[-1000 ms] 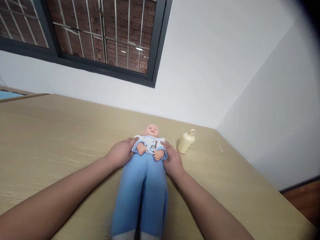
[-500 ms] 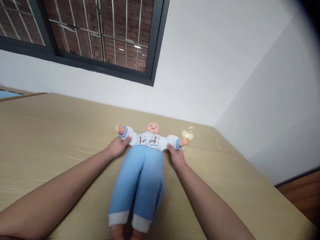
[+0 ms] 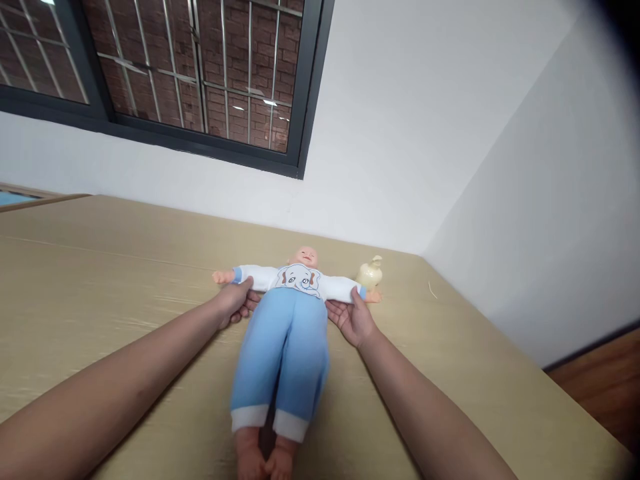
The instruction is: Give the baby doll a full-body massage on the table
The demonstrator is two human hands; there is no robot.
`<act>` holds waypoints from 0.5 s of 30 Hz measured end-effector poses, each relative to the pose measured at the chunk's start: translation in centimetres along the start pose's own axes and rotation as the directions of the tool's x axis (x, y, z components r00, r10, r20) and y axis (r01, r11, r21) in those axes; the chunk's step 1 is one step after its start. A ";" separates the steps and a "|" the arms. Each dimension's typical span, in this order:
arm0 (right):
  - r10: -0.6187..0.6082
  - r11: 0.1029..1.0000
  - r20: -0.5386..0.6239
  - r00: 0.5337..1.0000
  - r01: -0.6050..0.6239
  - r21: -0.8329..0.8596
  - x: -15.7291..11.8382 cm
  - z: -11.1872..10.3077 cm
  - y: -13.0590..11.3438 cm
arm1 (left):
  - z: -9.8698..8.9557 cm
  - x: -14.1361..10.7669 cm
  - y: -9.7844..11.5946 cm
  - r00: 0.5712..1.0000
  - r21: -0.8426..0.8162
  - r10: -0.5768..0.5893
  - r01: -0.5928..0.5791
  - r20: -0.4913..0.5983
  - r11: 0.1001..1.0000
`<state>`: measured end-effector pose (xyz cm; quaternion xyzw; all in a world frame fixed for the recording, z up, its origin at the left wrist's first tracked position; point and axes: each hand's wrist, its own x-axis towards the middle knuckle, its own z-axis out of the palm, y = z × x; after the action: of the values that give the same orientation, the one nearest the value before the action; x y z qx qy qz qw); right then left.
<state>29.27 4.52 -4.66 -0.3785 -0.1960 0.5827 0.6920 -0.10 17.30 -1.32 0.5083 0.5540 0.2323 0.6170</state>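
Observation:
A baby doll (image 3: 285, 333) lies on its back on the pale wooden table, head away from me, feet toward me. It wears a white top with an elephant face on the chest and blue trousers with white cuffs. Both its arms stretch out sideways. My left hand (image 3: 236, 301) holds the doll's sleeve on the left, thumb on top and curled fingers below. On the other side my right hand (image 3: 354, 320) has its thumb over the sleeve near the cuff, with its fingers under the arm toward the doll's body.
Behind the doll's arm on the right stands a cream onion-shaped object (image 3: 371, 272). A thin pale strip (image 3: 433, 290) lies further right on the table (image 3: 165, 267). White walls and a barred window (image 3: 200, 73) rise behind the table.
The doll's arms have straightened outward and its sleeves are stretched longer. My hands have shifted slightly, and more of my fingers show. The doll's feet have come into fuller view.

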 end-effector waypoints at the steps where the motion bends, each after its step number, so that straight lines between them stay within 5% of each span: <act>1: 0.009 1.000 -0.011 1.000 -0.009 0.019 -0.2 -0.1 0.0 | -0.1 -0.2 -0.2 1.000 0.008 0.003 -0.003 0.008 1.000; 6: 0.047 0.997 -0.087 0.995 -0.041 0.067 -1.3 -0.2 -0.5 | -0.3 -1.5 -1.6 0.994 0.034 0.105 -0.106 0.029 0.994; 9: 0.133 0.991 -0.092 0.987 -0.130 0.036 -1.6 -0.3 -1.1 | -0.2 -2.6 -2.0 0.955 0.284 0.294 -0.290 0.029 0.914; 12: 0.167 0.986 -0.094 0.981 -0.167 0.007 -1.7 -0.6 -1.7 | -0.3 -4.3 -1.8 0.812 0.623 0.566 -0.519 0.144 0.585; 15: 0.036 0.999 -0.192 0.981 -0.039 -0.007 -1.7 -0.8 -2.0 | -0.1 -6.4 -1.7 0.572 0.703 0.724 -0.690 0.384 0.173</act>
<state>30.75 2.61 -3.41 -0.4402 -0.1242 0.5553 0.6945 -2.45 11.22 0.07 0.9167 0.3049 0.2247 0.1271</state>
